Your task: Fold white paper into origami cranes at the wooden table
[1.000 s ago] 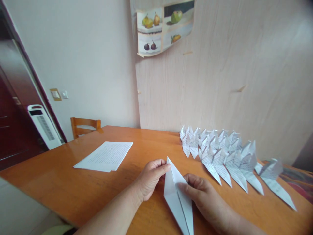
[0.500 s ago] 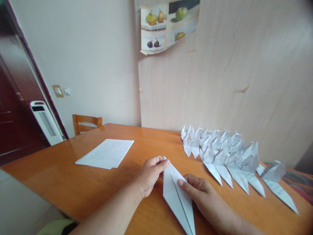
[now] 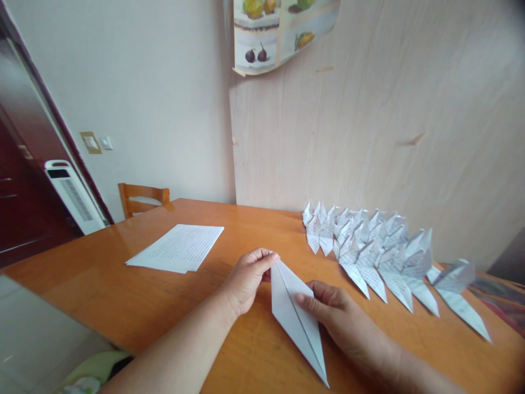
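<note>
Table (image 3: 102, 295) bearing folded white paper (image 3: 289, 320), long kite shape with centre crease, lying between hands. Left hand (image 3: 246, 279) pinching its far tip; right hand (image 3: 340, 323) lying open, fingers pressing its right flap.

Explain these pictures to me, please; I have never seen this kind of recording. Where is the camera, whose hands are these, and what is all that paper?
There is no machine here. The view comes from a camera worn on a person's head, looking forward and down, so the two bare arms reaching in from the bottom are that person's own. The left hand pinches the far tip of a long, pointed folded paper that rests on the orange wooden table. The right hand lays its fingers flat on the paper's right side. Further right, a row of folded printed papers sits on the table near the wall. To the left lies a small stack of printed sheets. Beyond it are a wooden chair and a white appliance. A fruit poster hangs above.
</note>
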Available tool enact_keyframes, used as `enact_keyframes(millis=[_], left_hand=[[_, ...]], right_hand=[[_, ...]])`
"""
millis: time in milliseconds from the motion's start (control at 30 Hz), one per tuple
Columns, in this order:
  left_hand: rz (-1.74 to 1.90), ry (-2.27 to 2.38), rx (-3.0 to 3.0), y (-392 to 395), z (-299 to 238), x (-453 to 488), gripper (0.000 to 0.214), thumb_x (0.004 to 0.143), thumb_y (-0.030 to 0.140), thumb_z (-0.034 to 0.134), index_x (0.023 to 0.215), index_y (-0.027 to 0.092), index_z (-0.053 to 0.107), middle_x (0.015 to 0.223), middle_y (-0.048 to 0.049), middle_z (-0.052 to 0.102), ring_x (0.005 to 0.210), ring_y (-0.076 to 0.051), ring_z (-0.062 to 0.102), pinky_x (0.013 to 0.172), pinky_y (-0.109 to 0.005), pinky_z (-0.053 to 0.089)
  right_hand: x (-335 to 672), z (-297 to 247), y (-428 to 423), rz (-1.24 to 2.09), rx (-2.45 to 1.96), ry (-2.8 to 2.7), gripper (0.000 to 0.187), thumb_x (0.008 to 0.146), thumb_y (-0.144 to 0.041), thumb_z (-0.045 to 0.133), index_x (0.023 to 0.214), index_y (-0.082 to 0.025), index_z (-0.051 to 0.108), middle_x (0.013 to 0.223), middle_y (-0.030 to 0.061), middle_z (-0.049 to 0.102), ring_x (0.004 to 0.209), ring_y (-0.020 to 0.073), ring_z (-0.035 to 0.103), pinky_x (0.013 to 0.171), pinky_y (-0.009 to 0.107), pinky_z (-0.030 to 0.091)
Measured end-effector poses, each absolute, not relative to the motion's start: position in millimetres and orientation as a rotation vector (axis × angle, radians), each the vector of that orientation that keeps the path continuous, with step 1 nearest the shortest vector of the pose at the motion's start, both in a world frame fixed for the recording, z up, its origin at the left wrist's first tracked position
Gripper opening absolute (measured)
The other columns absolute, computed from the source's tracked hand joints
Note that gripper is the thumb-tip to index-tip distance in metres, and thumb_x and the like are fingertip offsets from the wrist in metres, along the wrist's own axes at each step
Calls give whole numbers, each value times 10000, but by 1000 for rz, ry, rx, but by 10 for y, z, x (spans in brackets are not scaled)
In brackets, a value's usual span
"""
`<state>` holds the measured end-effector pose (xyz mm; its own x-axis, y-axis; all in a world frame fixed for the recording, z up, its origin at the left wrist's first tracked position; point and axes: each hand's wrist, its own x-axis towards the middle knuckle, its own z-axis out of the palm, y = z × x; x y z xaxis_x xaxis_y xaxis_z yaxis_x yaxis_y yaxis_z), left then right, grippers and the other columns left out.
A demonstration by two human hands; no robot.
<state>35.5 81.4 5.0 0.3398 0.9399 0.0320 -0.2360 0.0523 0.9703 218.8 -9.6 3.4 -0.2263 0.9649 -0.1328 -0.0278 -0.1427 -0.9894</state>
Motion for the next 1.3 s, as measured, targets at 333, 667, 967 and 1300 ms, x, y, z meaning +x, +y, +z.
enact_keyframes(millis=[333,667,967,1300], left_hand=[[1069,800,1136,842,31,346,292,779,400,769,756,171,590,695,19,576,634,-114,538,640,-246,434],[1080,817,1127,860,19,343,324,761,431,779,774,166,594,718,8,593,663,-127,563,657,-254,444],[1076,813,1106,878,4,332,319,758,437,784,776,176,603,723,10,618,665,-129,577,678,-264,438],[1062,805,1102,878,-2,337,312,773,438,776,807,171,617,753,1,626,682,-133,580,672,-265,433]], right_hand=[[2222,-8,-53,1350,-1250,-1280,368,858,-562,646,729,-221,596,592,-38,485,535,124,375,531,278,265],[2251,-22,-33,1264,-1279,-1227,380,904,-560,591,743,-216,610,612,-32,480,547,125,397,519,275,283],[2266,-32,-4,1168,-1288,-1152,345,912,-556,578,846,-223,644,723,6,575,628,158,513,556,273,387],[2235,-50,-50,1263,-1264,-1311,330,880,-536,631,855,-208,658,704,-6,616,605,142,517,556,270,394]])
